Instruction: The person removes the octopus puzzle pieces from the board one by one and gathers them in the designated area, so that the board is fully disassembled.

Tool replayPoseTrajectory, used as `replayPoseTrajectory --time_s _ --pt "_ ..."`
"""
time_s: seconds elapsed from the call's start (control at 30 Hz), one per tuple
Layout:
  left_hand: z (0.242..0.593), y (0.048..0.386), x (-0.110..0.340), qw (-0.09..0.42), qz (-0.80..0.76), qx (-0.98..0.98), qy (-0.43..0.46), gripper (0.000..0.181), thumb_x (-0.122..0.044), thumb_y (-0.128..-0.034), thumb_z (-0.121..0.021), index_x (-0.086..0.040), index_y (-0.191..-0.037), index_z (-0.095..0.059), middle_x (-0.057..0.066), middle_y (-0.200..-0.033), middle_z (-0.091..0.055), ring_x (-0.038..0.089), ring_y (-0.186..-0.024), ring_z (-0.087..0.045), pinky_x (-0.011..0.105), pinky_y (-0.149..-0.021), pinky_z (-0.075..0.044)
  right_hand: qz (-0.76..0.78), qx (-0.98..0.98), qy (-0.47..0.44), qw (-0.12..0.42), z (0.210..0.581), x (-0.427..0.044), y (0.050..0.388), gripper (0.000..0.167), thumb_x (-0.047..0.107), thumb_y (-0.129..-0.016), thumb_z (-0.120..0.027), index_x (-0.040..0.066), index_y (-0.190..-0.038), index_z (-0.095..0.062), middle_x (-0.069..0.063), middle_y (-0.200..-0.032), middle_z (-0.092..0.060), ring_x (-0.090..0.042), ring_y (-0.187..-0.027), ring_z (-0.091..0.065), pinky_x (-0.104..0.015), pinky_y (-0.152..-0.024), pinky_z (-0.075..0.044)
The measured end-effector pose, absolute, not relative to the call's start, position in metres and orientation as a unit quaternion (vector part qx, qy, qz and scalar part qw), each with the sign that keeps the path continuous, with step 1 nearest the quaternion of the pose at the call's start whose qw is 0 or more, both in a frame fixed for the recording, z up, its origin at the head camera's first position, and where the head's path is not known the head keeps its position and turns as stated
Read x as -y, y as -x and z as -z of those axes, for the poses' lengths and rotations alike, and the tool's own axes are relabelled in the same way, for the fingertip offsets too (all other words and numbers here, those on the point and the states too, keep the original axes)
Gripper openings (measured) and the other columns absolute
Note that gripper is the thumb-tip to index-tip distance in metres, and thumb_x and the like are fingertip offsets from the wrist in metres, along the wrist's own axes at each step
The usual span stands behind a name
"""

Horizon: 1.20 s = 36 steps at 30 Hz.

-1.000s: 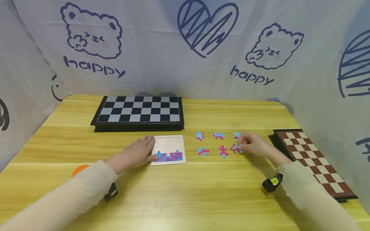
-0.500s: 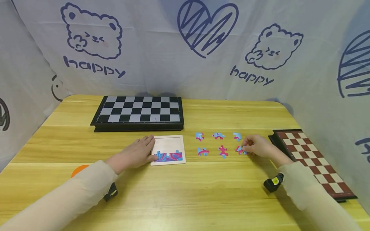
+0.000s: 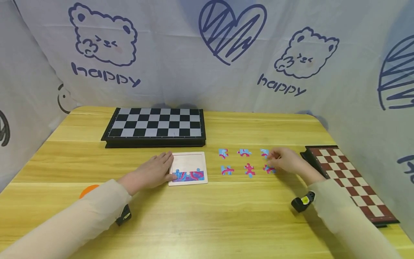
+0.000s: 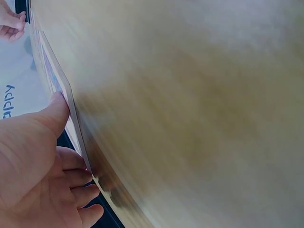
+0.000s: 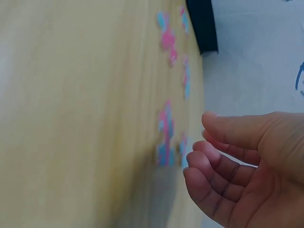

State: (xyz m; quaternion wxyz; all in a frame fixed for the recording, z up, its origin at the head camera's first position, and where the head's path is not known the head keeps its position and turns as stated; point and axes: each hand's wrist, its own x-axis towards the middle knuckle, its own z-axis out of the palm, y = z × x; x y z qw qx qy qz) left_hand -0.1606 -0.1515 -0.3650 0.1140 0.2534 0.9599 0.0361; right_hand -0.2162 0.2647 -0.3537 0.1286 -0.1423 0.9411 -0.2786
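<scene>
Left hand (image 3: pixel 156 170), grip relaxed, rests its thumb on the puzzle tray (image 3: pixel 188 162); right hand (image 3: pixel 286 161) hovers, loose and empty, by the rightmost puzzle pieces (image 3: pixel 268 168).

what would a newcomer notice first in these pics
Probably the large dark-blue heart drawn on the white cloth behind the yellow wood-grain table, between two blue bear drawings. Then the black-and-white checkered board near the table's far edge, left of centre. Nearer, six pink-and-blue jigsaw pieces lie in two rows, the right hand at their right end.
</scene>
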Motion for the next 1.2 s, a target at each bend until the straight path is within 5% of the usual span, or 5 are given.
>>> replayPoseTrajectory --time_s 0.73,1.2 --pt "0.368 0.161 0.154 0.103 -0.05 -0.956 -0.27 0.068 -0.039 -0.0947 -0.048 0.011 -0.138 -0.029 0.026 -0.145 -0.023 0.041 -0.132 -0.022 0.05 -0.106 -0.02 0.313 -0.901 0.275 0.124 0.341 -0.132 0.211 0.011 0.013 -0.085 -0.067 0.006 -0.091 -0.06 -0.001 -0.075 -0.055 -0.015 -0.064 -0.048 -0.027 -0.058 -0.044" --pt "0.368 0.158 0.162 0.125 -0.076 -0.95 -0.276 0.088 -0.054 -0.0864 -0.053 0.009 -0.14 -0.025 0.026 -0.146 -0.02 0.041 -0.132 -0.02 0.051 -0.106 -0.019 0.267 -0.891 0.322 0.179 0.351 -0.06 0.197 0.024 0.017 -0.084 -0.069 0.008 -0.105 -0.063 0.001 -0.074 -0.057 -0.014 -0.068 -0.05 -0.023 -0.058 -0.043"
